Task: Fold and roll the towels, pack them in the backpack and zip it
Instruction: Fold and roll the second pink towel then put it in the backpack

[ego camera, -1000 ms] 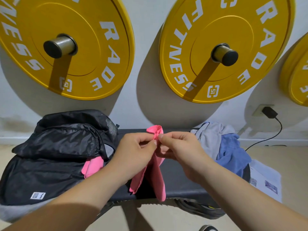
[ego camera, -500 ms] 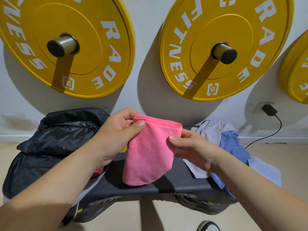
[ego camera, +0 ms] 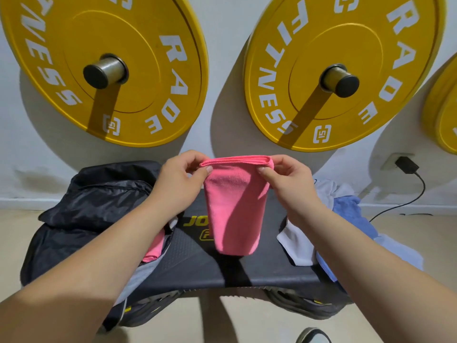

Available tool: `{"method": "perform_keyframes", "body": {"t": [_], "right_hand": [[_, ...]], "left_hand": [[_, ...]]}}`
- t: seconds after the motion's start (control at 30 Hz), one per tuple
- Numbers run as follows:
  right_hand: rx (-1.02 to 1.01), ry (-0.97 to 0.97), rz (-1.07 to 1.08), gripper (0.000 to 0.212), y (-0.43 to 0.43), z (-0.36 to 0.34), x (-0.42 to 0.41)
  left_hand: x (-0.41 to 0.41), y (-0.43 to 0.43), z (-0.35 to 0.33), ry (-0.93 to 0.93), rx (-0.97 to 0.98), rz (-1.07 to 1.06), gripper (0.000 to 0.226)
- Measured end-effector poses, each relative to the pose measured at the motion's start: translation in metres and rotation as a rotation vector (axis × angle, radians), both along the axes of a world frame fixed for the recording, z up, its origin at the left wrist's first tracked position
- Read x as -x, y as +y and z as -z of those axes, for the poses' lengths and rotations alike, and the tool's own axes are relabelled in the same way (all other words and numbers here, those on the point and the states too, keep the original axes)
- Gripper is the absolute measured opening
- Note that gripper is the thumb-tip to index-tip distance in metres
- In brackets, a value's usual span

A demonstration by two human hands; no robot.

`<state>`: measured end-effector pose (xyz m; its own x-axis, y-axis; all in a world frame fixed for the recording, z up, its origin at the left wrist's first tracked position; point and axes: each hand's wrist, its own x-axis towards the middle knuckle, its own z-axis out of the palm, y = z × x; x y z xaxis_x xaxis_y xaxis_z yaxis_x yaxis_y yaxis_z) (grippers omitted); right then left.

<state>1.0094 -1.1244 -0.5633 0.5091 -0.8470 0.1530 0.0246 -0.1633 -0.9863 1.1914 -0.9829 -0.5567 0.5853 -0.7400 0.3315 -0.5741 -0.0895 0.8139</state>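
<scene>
A folded pink towel (ego camera: 236, 209) hangs in the air over the black bench (ego camera: 197, 266). My left hand (ego camera: 178, 179) pinches its top left corner and my right hand (ego camera: 288, 178) pinches its top right corner, so the top edge is stretched level. The black backpack (ego camera: 94, 209) lies open on the left end of the bench, and another pink towel (ego camera: 154, 247) shows in its opening under my left forearm. A pile of white and blue towels (ego camera: 343, 219) lies on the right end.
Two yellow weight plates (ego camera: 346, 70) hang on pegs on the wall just behind the bench, with a third at the right edge. A black plug and cable (ego camera: 406, 167) run down the wall at right. A shoe tip (ego camera: 312, 336) shows on the floor below.
The pink towel went from a bunched strip pinched at one point to a flat folded panel. My hands moved apart and up to its top corners.
</scene>
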Motion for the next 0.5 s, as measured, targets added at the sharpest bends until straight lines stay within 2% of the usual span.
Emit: {"method": "perform_keyframes", "body": {"t": [0.1,0.17,0.3,0.4,0.5], "right_hand": [[0.17,0.056,0.098,0.011,-0.019,-0.015,-0.016],[0.302,0.079,0.152,0.011,-0.028,-0.026,-0.024],[0.378,0.102,0.079,0.011,-0.019,-0.015,-0.018],[0.458,0.351,-0.05,0.011,-0.009,0.029,0.005],[0.548,0.693,-0.35,0.009,-0.003,0.081,0.025]], "left_hand": [[-0.011,-0.014,-0.018,-0.021,-0.017,-0.029,0.014],[-0.016,-0.02,-0.029,0.035,0.018,-0.017,0.015],[-0.012,-0.01,-0.018,0.127,0.059,0.05,0.016],[-0.003,0.014,0.035,0.08,-0.17,0.136,0.017],[0.002,0.036,0.094,0.013,-0.485,0.284,0.02]]}}
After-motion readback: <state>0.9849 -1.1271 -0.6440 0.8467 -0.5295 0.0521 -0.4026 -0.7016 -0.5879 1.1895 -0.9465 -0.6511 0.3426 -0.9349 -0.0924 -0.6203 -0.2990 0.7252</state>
